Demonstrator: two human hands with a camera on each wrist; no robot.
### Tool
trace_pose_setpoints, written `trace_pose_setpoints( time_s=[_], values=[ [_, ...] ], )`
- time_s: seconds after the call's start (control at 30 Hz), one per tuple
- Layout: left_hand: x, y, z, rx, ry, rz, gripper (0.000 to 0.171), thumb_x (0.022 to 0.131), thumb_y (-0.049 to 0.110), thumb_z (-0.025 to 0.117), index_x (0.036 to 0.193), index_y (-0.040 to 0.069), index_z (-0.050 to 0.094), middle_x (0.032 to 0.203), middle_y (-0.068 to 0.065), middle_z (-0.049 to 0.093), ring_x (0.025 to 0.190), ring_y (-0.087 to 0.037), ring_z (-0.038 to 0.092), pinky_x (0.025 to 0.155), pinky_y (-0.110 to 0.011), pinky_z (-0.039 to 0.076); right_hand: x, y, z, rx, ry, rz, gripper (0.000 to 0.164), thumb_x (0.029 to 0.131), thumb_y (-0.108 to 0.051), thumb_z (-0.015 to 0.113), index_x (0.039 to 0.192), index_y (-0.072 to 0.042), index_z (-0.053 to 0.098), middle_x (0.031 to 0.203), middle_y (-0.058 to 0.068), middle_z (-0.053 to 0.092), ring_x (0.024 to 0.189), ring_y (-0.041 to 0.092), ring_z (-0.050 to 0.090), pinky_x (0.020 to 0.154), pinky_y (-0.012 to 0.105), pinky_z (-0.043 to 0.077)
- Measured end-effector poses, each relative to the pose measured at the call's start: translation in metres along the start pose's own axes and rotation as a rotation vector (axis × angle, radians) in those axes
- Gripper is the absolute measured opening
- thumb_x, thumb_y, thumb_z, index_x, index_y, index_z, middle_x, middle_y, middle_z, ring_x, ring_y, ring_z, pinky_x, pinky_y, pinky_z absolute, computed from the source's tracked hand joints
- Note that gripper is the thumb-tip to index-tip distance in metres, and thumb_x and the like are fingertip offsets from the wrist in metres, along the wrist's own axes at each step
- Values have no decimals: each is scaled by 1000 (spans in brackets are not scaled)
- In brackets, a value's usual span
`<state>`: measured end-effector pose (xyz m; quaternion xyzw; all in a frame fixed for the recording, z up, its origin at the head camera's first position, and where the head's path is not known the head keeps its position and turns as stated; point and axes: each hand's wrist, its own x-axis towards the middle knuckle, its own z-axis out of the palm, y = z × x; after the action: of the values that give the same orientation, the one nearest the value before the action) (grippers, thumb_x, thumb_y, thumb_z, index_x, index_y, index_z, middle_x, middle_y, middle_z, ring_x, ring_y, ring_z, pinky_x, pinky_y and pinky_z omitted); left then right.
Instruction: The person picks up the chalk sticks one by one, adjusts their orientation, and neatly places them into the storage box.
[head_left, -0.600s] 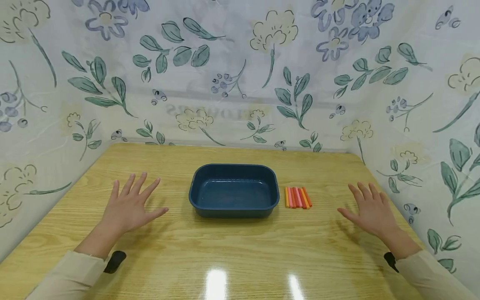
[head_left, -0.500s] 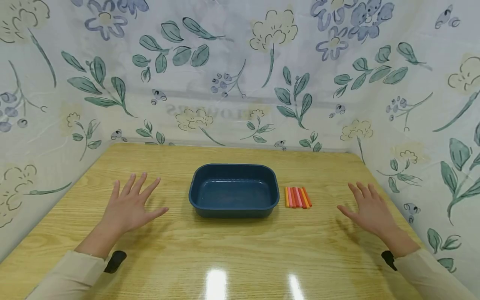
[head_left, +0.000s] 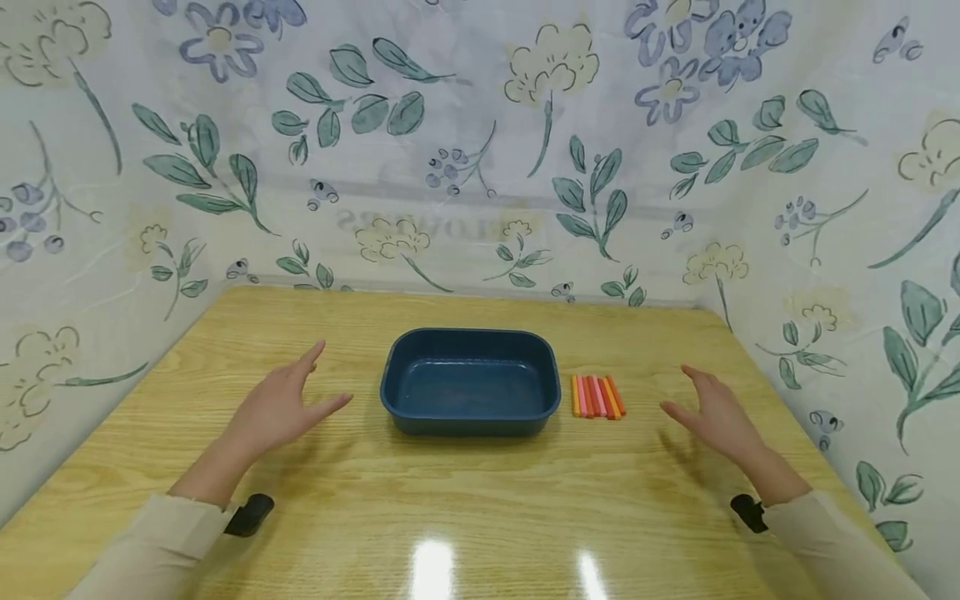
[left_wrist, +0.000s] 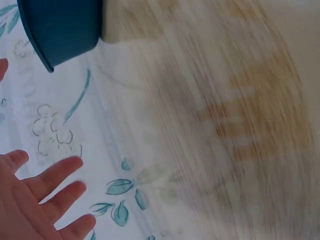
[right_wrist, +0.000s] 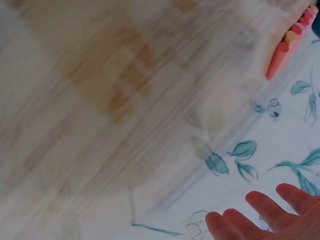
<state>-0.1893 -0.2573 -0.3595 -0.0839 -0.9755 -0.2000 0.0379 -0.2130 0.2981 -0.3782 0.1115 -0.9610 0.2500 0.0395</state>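
The left hand (head_left: 273, 408), fingers extended and released, hovers between the table's left edge and the blue dish (head_left: 471, 427), apart from it. The right hand (head_left: 723, 421), fingers likewise loose, hovers near the right edge; the row of coloured sticks (head_left: 597, 397) lies between its fingertips and the dish, nearer the dish. The wood-grained table (head_left: 480, 508) is glossy; flower-printed cloth (head_left: 465, 125) rises behind its far edge and along both sides.

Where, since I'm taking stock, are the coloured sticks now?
In the head view, right of centre: the sticks lie on the table between the tray and the right hand, nearer the tray.
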Motion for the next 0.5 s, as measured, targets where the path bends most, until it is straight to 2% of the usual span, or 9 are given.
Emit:
trace_pose_setpoints(
  time_s=[0.13,0.23,0.37,0.5],
  values=[
    [5,6,0,-189,-28,-53,93,87,57,53,150,8,4,126,-30,49,110,-49,47,84,-62,41,7,-6,6,81,-4,37,75,92,-35,57,139,14,24,136,37,29,122,52,29,96,64,30],
    [9,8,1,-289,-22,-76,92,87,54,55,151,12,3,128,-27,49,115,-47,45,89,-61,39,13,-11,11,134,-7,59,73,93,-31,57,140,14,23,136,38,29,122,52,29,95,64,31],
    [15,9,4,-406,-12,-78,91,87,50,58,151,14,4,134,-26,44,122,-44,40,97,-58,35,20,-15,17,195,-16,101,70,94,-29,57,140,12,24,135,37,31,120,52,32,93,62,35],
    [21,11,7,-533,-44,-88,91,86,48,61,151,12,8,139,-28,33,124,-45,37,95,-57,39,26,-18,22,267,-39,161,69,94,-31,56,141,10,25,134,35,34,119,50,35,92,59,39]
  ],
)
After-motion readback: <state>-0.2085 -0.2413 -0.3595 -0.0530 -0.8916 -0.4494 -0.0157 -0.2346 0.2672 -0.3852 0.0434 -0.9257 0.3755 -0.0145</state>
